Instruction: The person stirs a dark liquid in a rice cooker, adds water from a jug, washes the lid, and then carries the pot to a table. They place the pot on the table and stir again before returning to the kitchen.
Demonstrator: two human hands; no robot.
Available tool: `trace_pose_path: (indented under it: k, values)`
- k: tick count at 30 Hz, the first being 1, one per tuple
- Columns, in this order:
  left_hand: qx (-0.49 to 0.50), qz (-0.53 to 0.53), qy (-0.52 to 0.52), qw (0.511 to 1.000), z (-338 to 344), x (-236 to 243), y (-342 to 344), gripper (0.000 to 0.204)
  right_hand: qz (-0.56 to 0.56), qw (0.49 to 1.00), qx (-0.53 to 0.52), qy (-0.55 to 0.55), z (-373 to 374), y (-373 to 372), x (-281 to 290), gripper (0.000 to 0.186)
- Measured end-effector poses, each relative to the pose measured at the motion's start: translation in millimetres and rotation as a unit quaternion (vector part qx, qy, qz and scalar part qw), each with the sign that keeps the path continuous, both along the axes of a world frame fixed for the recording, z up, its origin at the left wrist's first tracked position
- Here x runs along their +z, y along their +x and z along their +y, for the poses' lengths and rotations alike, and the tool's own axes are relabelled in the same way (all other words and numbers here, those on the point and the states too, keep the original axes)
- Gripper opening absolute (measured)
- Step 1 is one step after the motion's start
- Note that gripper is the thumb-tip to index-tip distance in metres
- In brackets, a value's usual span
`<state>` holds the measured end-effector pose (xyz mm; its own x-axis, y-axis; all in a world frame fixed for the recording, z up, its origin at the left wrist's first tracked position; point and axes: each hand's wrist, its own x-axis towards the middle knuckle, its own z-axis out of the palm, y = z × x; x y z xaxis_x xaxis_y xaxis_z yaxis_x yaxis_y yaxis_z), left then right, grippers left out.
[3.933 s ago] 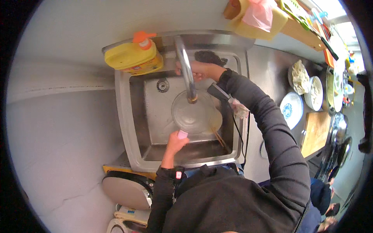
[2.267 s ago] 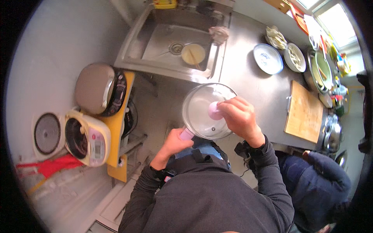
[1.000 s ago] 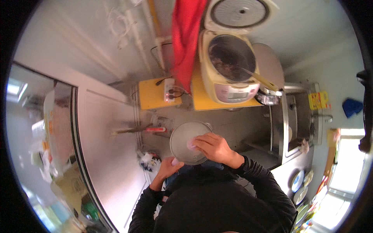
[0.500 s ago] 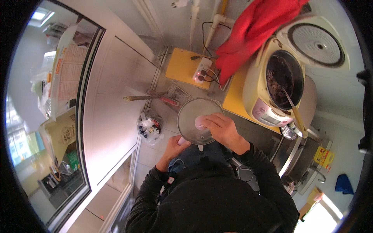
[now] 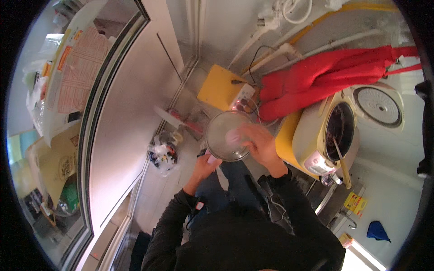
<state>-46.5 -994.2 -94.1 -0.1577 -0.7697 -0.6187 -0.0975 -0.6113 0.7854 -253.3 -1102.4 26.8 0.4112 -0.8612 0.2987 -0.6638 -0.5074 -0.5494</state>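
A small pan with a round, misted glass lid (image 5: pixel 221 147) is in front of my body. My left hand (image 5: pixel 205 169) is closed round the pan's pale pink handle (image 5: pixel 211 159), at the near left of the lid. My right hand (image 5: pixel 262 145) is over the right half of the lid, thumb and fingers apart, close beside the pink lid knob (image 5: pixel 232 136). Its fingertips are blurred, and whether they touch the knob I cannot make out. The lid covers the pan's body, and steam or mist hides what is inside.
A rice cooker (image 5: pixel 312 135) stands lid-up on the right, a long-handled spoon (image 5: pixel 342 165) in its dark contents. Red cloth (image 5: pixel 316 83) hangs behind it. A power strip (image 5: pixel 243 97) rests on a yellow surface (image 5: pixel 217 88). Left are a white door (image 5: pixel 131 104) and a plastic bag (image 5: pixel 163 153).
The view has shifted. My right hand's fingers have loosened from their pinch on the lid knob, moving slightly right. My left hand still grips the handle.
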Motion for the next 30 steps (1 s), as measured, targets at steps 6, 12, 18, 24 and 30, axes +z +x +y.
trace_pose_path:
  k: [6,12,18,24,30]
  values:
    - [0.076,0.029,0.020,0.996,-34,-53,2,0.030,-0.431,0.801,-0.289,0.299,-75,-26,-130,0.030]
    - [0.133,-0.145,-0.072,0.978,-67,-72,-7,0.025,0.029,0.934,-0.242,0.260,-142,-35,-311,0.028]
    - [0.239,-0.036,0.042,0.969,-84,-91,-11,0.023,0.243,0.941,-0.222,0.079,-217,-44,-377,0.024]
    - [0.258,-0.031,0.007,0.966,-101,-114,-15,0.025,0.294,0.933,-0.206,0.025,-251,-49,-389,0.016]
    - [0.242,-0.010,-0.002,0.970,-117,-131,-9,0.037,0.288,0.933,-0.111,0.183,-245,-62,-374,0.014]
